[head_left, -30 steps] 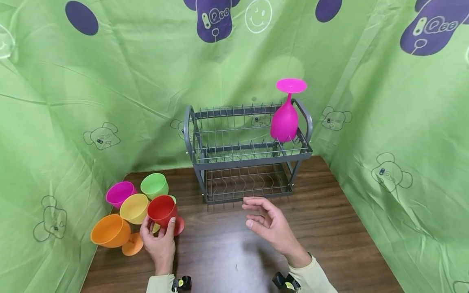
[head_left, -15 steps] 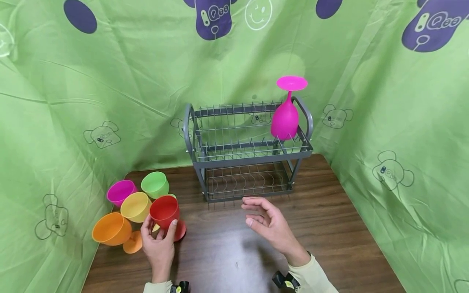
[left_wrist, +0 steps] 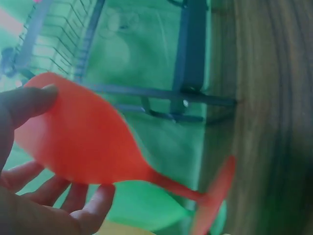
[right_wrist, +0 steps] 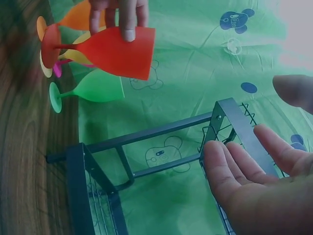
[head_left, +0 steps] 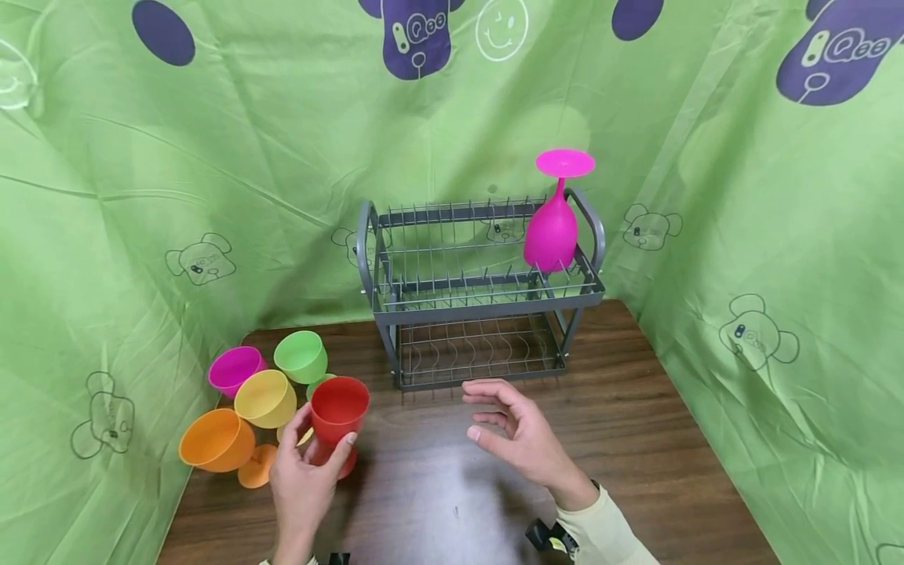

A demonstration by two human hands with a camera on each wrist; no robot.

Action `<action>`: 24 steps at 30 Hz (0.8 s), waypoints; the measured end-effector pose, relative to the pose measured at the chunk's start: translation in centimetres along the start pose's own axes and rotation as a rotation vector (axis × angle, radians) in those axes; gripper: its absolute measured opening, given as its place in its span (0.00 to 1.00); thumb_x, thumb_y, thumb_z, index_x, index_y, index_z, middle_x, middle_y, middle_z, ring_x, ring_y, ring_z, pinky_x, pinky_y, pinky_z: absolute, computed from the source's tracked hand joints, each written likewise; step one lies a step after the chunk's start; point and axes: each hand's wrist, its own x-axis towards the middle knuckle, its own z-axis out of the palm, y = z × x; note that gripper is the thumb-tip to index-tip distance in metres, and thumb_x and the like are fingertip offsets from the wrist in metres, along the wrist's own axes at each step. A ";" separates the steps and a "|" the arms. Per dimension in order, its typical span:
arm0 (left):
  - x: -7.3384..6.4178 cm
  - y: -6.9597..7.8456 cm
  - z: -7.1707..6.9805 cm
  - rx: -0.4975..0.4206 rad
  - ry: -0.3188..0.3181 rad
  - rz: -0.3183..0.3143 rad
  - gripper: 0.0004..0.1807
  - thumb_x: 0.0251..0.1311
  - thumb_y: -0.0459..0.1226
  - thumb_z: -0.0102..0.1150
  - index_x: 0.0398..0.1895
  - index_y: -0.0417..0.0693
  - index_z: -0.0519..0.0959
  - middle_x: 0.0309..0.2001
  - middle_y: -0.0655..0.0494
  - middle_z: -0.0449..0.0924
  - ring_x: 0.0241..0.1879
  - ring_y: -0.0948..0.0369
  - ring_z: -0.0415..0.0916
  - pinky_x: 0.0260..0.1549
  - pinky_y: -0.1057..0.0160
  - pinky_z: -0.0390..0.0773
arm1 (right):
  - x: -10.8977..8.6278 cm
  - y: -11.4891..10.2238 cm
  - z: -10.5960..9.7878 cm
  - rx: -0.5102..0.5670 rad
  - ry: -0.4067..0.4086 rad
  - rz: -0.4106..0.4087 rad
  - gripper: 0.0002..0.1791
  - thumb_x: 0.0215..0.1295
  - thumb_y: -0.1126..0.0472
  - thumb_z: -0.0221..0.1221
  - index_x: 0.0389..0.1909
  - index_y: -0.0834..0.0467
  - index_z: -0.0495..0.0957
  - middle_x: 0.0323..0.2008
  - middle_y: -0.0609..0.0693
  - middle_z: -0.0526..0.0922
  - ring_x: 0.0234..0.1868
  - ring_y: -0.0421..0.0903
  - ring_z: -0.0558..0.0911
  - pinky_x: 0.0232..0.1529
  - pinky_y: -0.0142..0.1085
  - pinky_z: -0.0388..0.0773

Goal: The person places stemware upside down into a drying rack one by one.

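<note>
My left hand (head_left: 300,482) grips a red plastic goblet (head_left: 339,408) by its bowl, thumb on the near side and fingers around the far side. The goblet is upright, its stem and foot partly hidden by the hand in the head view. In the left wrist view the whole red goblet (left_wrist: 88,132) shows, with its foot at the right. My right hand (head_left: 523,439) hovers in front of the dish rack (head_left: 487,314) with fingers loosely bent and nothing in it. On the rack's upper tier, at the right end, a pink goblet (head_left: 551,231) stands upside down.
Left of my left hand stand an orange goblet (head_left: 215,441), a yellow goblet (head_left: 264,400), a magenta goblet (head_left: 236,370) and a green goblet (head_left: 301,357), all upright and close together. Green printed cloth (head_left: 452,141) walls the wooden table (head_left: 636,439) at the back and sides.
My left hand has moved the red goblet to the right, away from the yellow one. The right hand has stayed nearly still.
</note>
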 end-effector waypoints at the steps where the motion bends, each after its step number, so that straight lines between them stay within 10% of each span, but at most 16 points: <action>1: -0.1 0.5 0.0 0.031 -0.027 0.016 0.46 0.46 0.31 0.86 0.72 0.52 0.76 0.62 0.49 0.82 0.53 0.74 0.78 0.51 0.81 0.78 | 0.1 0.0 0.0 -0.004 -0.006 0.001 0.28 0.68 0.75 0.65 0.68 0.69 0.71 0.68 0.59 0.77 0.66 0.53 0.80 0.62 0.45 0.85; 14: 0.3 5.5 0.4 0.257 -0.348 0.217 0.47 0.42 0.40 0.89 0.70 0.58 0.76 0.61 0.60 0.82 0.55 0.59 0.83 0.47 0.66 0.88 | 0.1 0.0 -0.1 -0.044 -0.021 0.004 0.30 0.67 0.73 0.67 0.69 0.64 0.73 0.66 0.60 0.78 0.65 0.45 0.80 0.62 0.46 0.85; 24: 0.5 8.0 1.6 0.247 -0.574 0.420 0.47 0.43 0.43 0.88 0.71 0.61 0.76 0.62 0.62 0.82 0.55 0.63 0.80 0.43 0.63 0.89 | 0.1 -0.3 -0.2 -0.077 -0.016 0.070 0.33 0.64 0.67 0.72 0.70 0.54 0.75 0.68 0.52 0.77 0.67 0.44 0.78 0.65 0.47 0.83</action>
